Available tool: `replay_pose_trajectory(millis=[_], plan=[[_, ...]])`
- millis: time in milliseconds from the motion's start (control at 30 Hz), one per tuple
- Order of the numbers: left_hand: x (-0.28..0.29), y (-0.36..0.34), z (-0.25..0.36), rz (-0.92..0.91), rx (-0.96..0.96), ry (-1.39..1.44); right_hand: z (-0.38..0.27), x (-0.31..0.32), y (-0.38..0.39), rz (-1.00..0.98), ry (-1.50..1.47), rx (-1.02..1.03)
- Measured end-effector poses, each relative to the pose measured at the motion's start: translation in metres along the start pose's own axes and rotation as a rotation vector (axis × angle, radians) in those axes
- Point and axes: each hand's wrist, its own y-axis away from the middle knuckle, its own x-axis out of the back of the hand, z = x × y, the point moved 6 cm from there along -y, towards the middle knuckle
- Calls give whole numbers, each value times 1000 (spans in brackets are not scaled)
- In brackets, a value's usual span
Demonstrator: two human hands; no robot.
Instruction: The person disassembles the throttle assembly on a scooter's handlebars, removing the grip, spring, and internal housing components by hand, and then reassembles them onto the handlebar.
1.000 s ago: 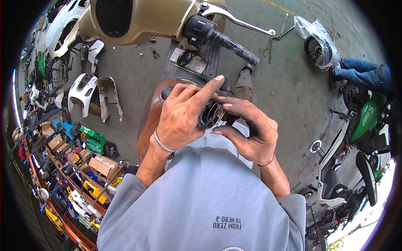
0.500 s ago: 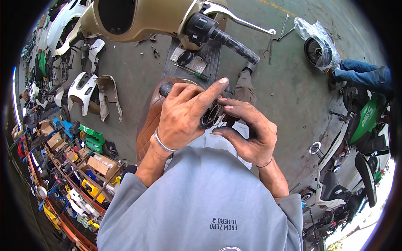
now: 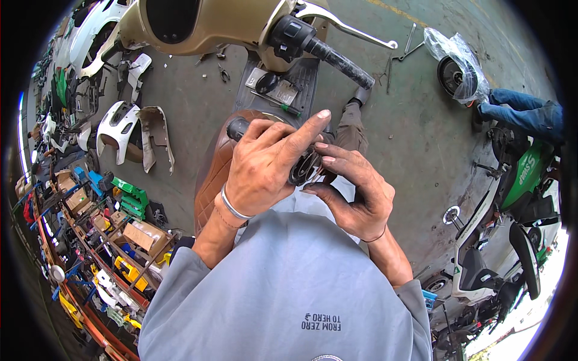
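Note:
My left hand (image 3: 259,165) is wrapped round a black part whose cylinder-like end (image 3: 238,128) sticks out beyond its fingers, looking like a handlebar grip. Its index finger points ahead, away from the part. At the other side of that fist shows a round black housing (image 3: 299,174) with thin curved strands in it. Fingers and thumb of my right hand (image 3: 358,195), dark with grime, close on this round end from the right. What exactly the right fingertips pinch is too small to make out. Both hands are held above the brown quilted seat (image 3: 211,192) and close to my grey shirt.
Ahead stands a gold scooter front (image 3: 223,30) with a black handlebar grip (image 3: 340,63) and silver lever (image 3: 349,30). A green-handled screwdriver (image 3: 283,106) lies on the footboard. White body panels (image 3: 117,132) lie left, loaded shelves (image 3: 126,240) nearer. A person's jeans (image 3: 524,111) show beside a wrapped wheel (image 3: 451,75).
My right hand has shifted slightly left and down, its fingers still at the round end. The left hand keeps its hold almost unchanged. The view has moved slightly.

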Motion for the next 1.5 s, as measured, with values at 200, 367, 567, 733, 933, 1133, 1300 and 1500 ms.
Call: replay_pose_trajectory(millis=[200, 367, 567, 733, 933, 1133, 1300, 1500], plan=[[0, 5, 1, -4, 2, 11, -1, -1, 3, -35, -14, -17], [-3, 7, 0, -26, 24, 61, 1, 0, 6, -29, -42, -49], [-9, 11, -3, -94, 41, 52, -1, 4, 3, -123, -8, -90], [-9, 11, -5, -106, 69, 102, -5, 2, -4, -175, 87, -48], [-10, 9, -4, -114, 75, 113, -9, 3, -3, -117, 89, -68], [-12, 5, 0, -89, 71, 147, -4, 6, 0, -98, 64, -36], [-13, 8, 1, -72, 80, 174, -5, 8, -1, -136, 54, -23], [-18, 15, -2, -180, 188, 145, -9, 5, -1, -241, 110, 39]])
